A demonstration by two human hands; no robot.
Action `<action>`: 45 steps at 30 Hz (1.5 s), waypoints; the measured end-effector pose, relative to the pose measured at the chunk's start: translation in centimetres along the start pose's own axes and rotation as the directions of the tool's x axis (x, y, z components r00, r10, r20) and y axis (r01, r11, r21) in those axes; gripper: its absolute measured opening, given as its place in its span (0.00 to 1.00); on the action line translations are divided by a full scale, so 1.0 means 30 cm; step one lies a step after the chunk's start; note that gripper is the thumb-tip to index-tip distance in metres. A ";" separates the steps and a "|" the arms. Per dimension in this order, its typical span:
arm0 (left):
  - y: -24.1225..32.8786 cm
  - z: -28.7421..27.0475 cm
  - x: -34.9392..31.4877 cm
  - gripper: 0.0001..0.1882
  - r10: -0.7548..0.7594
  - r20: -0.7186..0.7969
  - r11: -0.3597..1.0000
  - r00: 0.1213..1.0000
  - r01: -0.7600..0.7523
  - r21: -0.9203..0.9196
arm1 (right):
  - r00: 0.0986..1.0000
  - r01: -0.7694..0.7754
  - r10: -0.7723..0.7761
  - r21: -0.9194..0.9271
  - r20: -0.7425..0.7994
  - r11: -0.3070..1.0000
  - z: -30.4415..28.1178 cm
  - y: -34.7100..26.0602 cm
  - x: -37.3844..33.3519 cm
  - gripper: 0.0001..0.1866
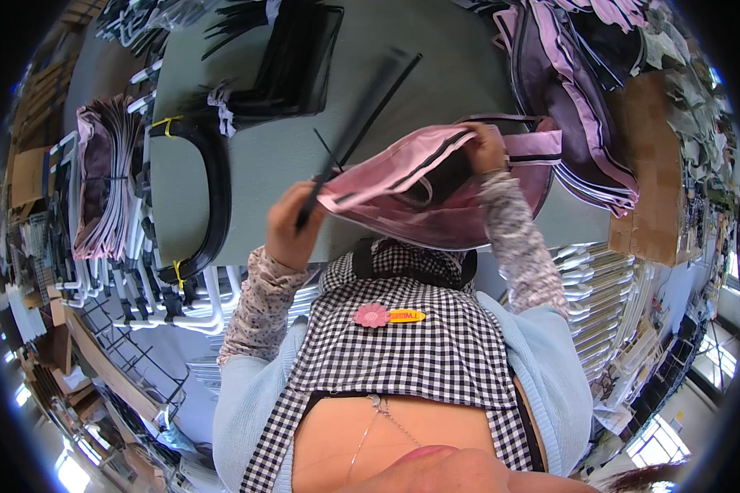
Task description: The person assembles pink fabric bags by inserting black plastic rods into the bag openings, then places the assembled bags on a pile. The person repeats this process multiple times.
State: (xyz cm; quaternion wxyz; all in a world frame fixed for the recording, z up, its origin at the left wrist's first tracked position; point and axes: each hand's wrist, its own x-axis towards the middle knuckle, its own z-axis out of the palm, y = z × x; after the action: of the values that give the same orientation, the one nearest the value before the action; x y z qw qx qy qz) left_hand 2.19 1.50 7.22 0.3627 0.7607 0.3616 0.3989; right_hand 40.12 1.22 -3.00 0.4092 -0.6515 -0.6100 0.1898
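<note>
My left hand (pixel 289 228) is closed around a thin black rod (pixel 353 123), which slants up and away over the table and is blurred by motion. Right beside those fingers is the left end of a pink fabric piece (pixel 403 163) with a black stripe and dark mesh. My right hand (pixel 487 149) pinches the striped upper edge of the same fabric, holding it raised and partly opened. Its lower part sags toward the table's near edge. Behind the fabric, another thin black rod (pixel 393 96) lies slanted on the table.
On the grey-green table (pixel 263 172), a curved black bundle (pixel 215 197) with yellow ties lies at left. Black frames (pixel 300 78) are stacked farther back. More pink fabric (pixel 563 90) is piled at right beside a cardboard box (pixel 654 164). Folded pink pieces (pixel 105 181) hang left, near white tubes.
</note>
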 end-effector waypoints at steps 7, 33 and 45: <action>-0.011 0.003 -0.019 0.09 -0.482 -0.087 0.794 0.872 0.393 -0.464 | 0.567 -0.248 0.063 0.097 0.822 0.964 -0.572 -0.435 0.143 0.19; 0.348 -0.388 -0.056 0.16 -0.173 0.488 0.985 0.856 0.145 0.096 | 0.854 0.401 -0.467 0.283 0.228 0.871 -0.277 -0.660 0.012 0.07; 0.367 -0.363 0.005 0.10 -0.108 0.560 0.926 0.821 -0.122 0.358 | 0.891 0.220 -0.350 0.399 0.289 0.890 -0.338 -0.668 -0.039 0.09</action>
State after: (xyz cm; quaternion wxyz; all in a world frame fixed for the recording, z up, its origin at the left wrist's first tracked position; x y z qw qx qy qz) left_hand -4.34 -0.72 21.09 0.2989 0.9014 0.3037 0.0771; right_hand 34.66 -4.54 18.05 0.4276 -0.4235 -0.7190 0.3476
